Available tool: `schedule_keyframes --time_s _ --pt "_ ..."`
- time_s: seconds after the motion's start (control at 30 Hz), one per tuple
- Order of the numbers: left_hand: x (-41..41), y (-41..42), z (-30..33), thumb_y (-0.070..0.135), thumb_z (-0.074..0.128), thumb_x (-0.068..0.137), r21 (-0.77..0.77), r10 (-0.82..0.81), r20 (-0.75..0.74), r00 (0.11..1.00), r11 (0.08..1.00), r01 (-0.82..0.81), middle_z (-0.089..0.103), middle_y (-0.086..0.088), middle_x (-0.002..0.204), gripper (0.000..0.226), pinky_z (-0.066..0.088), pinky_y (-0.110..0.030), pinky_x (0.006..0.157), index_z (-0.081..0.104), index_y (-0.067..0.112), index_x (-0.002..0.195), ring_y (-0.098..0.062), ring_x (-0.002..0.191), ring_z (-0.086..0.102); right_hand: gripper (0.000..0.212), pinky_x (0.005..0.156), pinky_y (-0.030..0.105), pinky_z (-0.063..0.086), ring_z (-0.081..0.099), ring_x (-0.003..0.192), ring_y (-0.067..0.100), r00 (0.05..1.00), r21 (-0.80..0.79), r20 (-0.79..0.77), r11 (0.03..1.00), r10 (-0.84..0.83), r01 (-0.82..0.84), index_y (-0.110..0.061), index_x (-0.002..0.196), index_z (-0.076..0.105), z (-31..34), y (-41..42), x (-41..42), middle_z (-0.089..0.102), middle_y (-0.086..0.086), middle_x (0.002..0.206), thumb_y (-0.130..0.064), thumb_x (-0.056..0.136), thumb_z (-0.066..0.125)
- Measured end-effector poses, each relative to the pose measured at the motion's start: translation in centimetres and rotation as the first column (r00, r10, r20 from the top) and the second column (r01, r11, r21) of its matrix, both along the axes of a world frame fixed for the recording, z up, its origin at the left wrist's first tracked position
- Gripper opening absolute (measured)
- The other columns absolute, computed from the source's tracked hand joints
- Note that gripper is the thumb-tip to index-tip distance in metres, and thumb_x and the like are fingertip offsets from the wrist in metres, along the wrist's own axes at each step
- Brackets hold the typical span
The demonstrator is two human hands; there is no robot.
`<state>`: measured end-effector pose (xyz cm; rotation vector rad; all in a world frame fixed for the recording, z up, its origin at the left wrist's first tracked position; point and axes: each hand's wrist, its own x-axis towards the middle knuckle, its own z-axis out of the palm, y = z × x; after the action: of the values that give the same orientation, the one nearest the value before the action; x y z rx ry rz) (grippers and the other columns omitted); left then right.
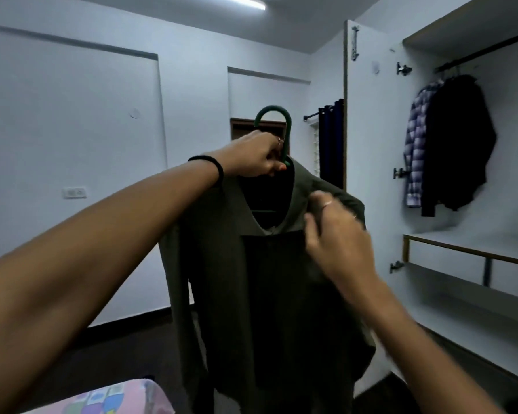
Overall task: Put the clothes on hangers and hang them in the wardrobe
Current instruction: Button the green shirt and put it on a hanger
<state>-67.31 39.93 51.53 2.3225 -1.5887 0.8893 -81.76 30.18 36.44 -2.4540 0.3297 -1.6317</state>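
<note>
A dark olive shirt [222, 294] hangs on a green hanger [277, 113], held up in front of me. My left hand [251, 155] grips the hanger just below its hook. My right hand [332, 231] pinches the shirt's fabric at its right shoulder, beside the collar. The open wardrobe [449, 255] stands to the right; its rail [491, 50] carries a checked shirt [414, 144] and a black garment [458, 141].
The wardrobe door [368, 144] stands open just right of the shirt. Shelves [467, 282] run below the hanging clothes. A bed corner with a pink patterned sheet [108, 397] lies at the bottom left. Dark curtains [331, 141] hang behind.
</note>
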Motion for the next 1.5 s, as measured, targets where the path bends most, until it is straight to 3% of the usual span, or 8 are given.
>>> schedule_keyframes --time_s 0.23,0.43,0.57,0.77,1.0,1.2,1.3,1.5 --pt "-3.1 -4.5 1.7 0.025 0.054 0.097 -0.035 -0.147 -0.061 0.987 0.989 0.145 0.058 0.004 0.077 0.017 0.032 -0.017 0.053 0.058 0.011 0.088 -0.006 0.063 0.047 0.058 0.107 0.052 0.027 0.042 0.128 0.03 0.916 -0.177 -0.251 0.945 -0.312 0.274 -0.018 0.137 0.041 7.0 -8.6 -2.9 0.05 0.009 0.134 -0.056 0.093 0.046" --pt "-3.9 -8.7 -0.4 0.025 0.052 0.098 -0.123 -0.347 -0.209 0.914 0.937 0.328 0.061 0.004 0.073 0.02 0.034 -0.011 0.048 0.058 0.01 0.087 -0.009 0.06 0.05 0.03 0.072 0.04 0.041 0.058 0.1 0.041 0.916 -0.076 -0.291 0.961 -0.278 0.267 -0.016 0.093 0.048 7.5 -12.0 -6.0 0.065 0.02 0.103 -0.046 0.096 0.049" --pt "-3.3 -13.2 -2.1 0.027 0.057 0.096 -0.069 -0.449 -0.234 0.863 0.893 0.445 0.06 0.012 0.062 0.025 0.037 -0.01 0.048 0.055 0.015 0.074 0.001 0.049 0.054 0.031 0.077 0.046 0.05 0.06 0.1 0.042 0.9 -0.087 -0.296 0.947 -0.32 0.308 -0.015 0.095 0.06 6.5 -15.1 -6.2 0.066 0.018 0.103 -0.045 0.091 0.051" --pt "2.0 -20.2 -1.3 0.045 0.056 0.092 -0.078 -0.502 0.044 0.864 0.86 0.503 0.059 0.005 0.082 0.027 0.038 -0.025 0.068 0.057 0.018 0.094 -0.014 0.076 0.056 0.021 0.069 0.037 0.04 0.059 0.101 0.038 0.831 -0.074 -0.195 0.853 -0.521 0.517 -0.021 0.099 0.059 5.3 -23.7 -5.1 0.066 0.011 0.103 -0.038 0.095 0.049" --pt "18.0 -27.3 -5.3 0.1 0.011 0.056 0.095 -0.223 -0.053 0.973 0.969 0.227 0.063 0.01 0.094 0.093 0.05 -0.032 0.075 0.058 0.034 0.102 -0.01 0.084 0.061 0.025 0.068 0.04 0.032 0.057 0.097 0.047 0.734 -0.118 -0.032 0.731 -0.679 0.672 -0.015 0.117 0.056 9.7 -37.4 -2.5 0.064 0.025 0.104 -0.029 0.1 0.044" --pt "21.6 -40.0 -7.4 0.082 0.029 0.079 0.004 -0.286 -0.09 0.954 0.958 0.287 0.052 0.007 0.059 0.064 0.044 -0.034 0.064 0.049 0.023 0.064 -0.018 0.061 0.055 0.022 0.07 0.041 0.034 0.056 0.097 0.047 0.7 -0.077 0.084 0.696 -0.709 0.714 -0.017 0.111 0.056 12.2 -49.0 -1.5 0.064 0.022 0.103 -0.03 0.099 0.045" --pt "25.3 -47.3 -4.4 0.039 0.051 0.094 -0.141 -0.209 -0.076 0.975 0.97 0.197 0.068 -0.021 0.086 0.036 0.051 -0.042 0.077 0.069 0.008 0.093 -0.037 0.085 0.066 0.023 0.07 0.041 0.035 0.057 0.098 0.044 0.648 -0.042 0.114 0.648 -0.753 0.761 -0.017 0.112 0.057 12.9 -55.3 -2.1 0.064 0.021 0.104 -0.031 0.099 0.044" --pt "26.9 -57.4 0.5 0.052 0.042 0.089 -0.208 0.125 0.076 0.989 0.972 -0.107 0.067 -0.018 0.099 0.039 0.052 -0.049 0.08 0.065 0.023 0.101 -0.041 0.09 0.063 0.027 0.067 0.038 0.036 0.058 0.097 0.042 0.666 -0.047 0.182 0.67 -0.724 0.741 -0.015 0.11 0.058 14.3 -65.8 -0.7 0.065 0.02 0.104 -0.033 0.099 0.042"
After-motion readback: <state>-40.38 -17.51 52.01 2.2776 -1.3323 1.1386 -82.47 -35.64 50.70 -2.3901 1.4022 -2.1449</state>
